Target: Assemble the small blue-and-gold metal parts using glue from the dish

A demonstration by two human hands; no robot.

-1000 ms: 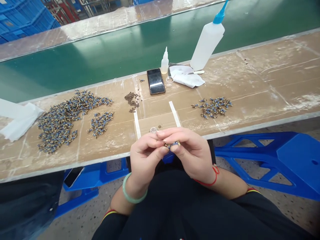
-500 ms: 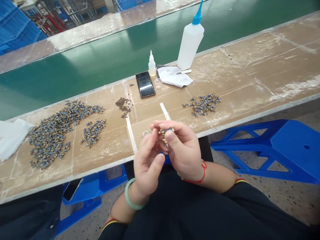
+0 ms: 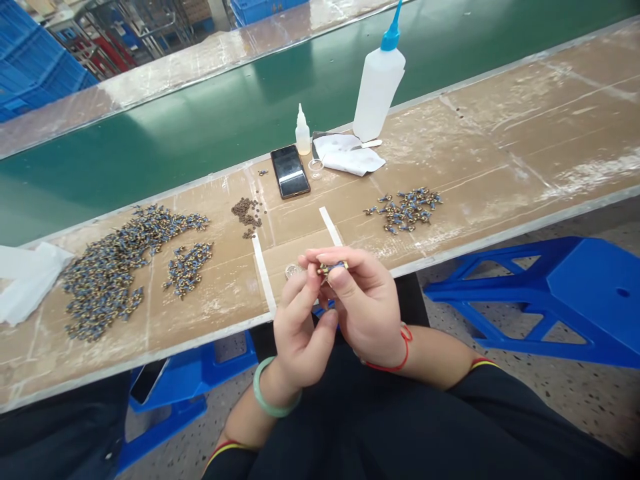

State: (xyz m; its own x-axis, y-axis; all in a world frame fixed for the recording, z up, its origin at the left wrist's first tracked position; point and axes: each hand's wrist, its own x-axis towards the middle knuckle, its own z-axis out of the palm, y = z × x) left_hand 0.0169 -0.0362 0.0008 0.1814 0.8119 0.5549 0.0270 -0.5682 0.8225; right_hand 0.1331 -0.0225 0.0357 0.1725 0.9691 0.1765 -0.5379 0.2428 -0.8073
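My right hand [image 3: 367, 303] pinches a small blue-and-gold metal part [image 3: 332, 267] between thumb and fingers, just above the table's front edge. Close on its left is my left hand [image 3: 303, 327], its index fingertip by the part's left end. The left thumb stands apart from the fingers, and nothing shows clearly in that hand. Behind the left fingers lies a small round clear item [image 3: 292, 271], partly covered. Similar parts form a large pile [image 3: 113, 270] and a smaller pile [image 3: 189, 268] at the left, with another pile [image 3: 407, 209] at the right.
Small brown discs [image 3: 245, 211] lie near a phone [image 3: 291, 172]. Behind stand a small dropper bottle [image 3: 303, 133] and a large white bottle [image 3: 379, 93], beside a white cloth [image 3: 347, 155]. Tape strips [image 3: 264, 277] mark the cardboard. Blue stools [image 3: 585, 293] stand below the table.
Both hands have shifted slightly, the left a little to the right. More of the blue-and-gold part shows in the right hand's pinch. The camera view has moved a little.
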